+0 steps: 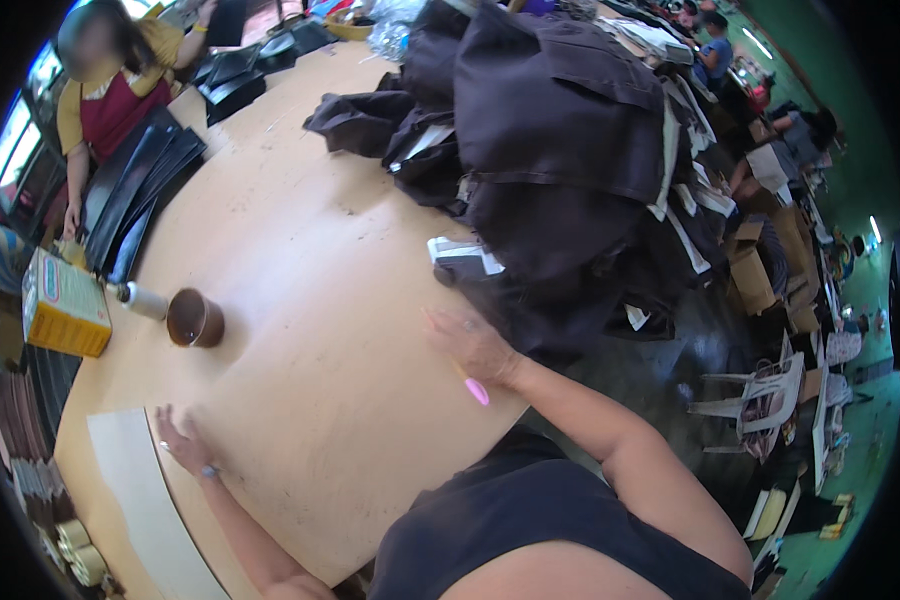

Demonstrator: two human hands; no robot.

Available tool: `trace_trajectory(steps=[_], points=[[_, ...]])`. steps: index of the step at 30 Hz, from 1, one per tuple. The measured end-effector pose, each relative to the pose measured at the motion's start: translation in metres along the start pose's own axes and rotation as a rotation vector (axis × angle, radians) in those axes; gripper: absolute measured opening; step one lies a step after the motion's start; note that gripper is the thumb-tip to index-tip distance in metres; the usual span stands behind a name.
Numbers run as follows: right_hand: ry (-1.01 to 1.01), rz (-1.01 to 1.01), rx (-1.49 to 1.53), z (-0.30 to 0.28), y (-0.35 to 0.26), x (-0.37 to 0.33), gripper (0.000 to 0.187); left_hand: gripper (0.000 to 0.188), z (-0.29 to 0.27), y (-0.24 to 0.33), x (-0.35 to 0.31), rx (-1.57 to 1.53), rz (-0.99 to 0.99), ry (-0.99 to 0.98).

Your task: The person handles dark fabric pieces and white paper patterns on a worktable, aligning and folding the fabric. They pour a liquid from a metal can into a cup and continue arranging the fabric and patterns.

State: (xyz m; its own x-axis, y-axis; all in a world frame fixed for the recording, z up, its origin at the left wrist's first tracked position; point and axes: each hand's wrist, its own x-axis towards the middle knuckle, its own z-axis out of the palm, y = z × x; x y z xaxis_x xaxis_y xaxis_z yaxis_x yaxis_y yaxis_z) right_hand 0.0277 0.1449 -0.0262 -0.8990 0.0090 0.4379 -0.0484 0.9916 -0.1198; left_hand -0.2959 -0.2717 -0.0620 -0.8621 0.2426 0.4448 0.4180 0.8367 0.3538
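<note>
My left hand [182, 443] is at the left on the tan tabletop [310, 400], its fingers apart and nothing in them. It is beside the edge of a long pale board [140, 490]. My right hand [477, 347], slightly blurred, is over the table's right part, next to a large heap of dark cloth pieces [560, 150]. From under its palm sticks out a slim thing with a bright pink end [477, 391], which the hand seems to grip; its kind cannot be made out. White-edged pieces [467, 255] hang from the heap just beyond these fingers.
A brown cup [195, 318], a white spool [145, 301] and a yellow-and-white box [65, 305] stand at the left. Across the table, a person [120, 95] is beside stacked black sheets [140, 190]. White plastic chairs [760, 405] and open cartons [755, 270] are at the right.
</note>
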Motion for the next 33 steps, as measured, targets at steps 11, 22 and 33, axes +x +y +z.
trace_trajectory(steps=[11,22,33], points=[[0.053,-0.041,-0.052,-0.036,0.015,0.01,0.039,0.042,-0.005,0.289,-0.126,-0.6,0.3,-0.59],[0.959,0.911,0.371,-0.235,0.202,-0.012,0.059,0.05,-0.001,0.339,-0.149,-0.442,0.495,-0.597],[0.905,0.421,1.337,-0.214,0.125,0.048,0.074,0.072,-0.036,0.568,-0.052,-0.681,0.767,-0.096]])
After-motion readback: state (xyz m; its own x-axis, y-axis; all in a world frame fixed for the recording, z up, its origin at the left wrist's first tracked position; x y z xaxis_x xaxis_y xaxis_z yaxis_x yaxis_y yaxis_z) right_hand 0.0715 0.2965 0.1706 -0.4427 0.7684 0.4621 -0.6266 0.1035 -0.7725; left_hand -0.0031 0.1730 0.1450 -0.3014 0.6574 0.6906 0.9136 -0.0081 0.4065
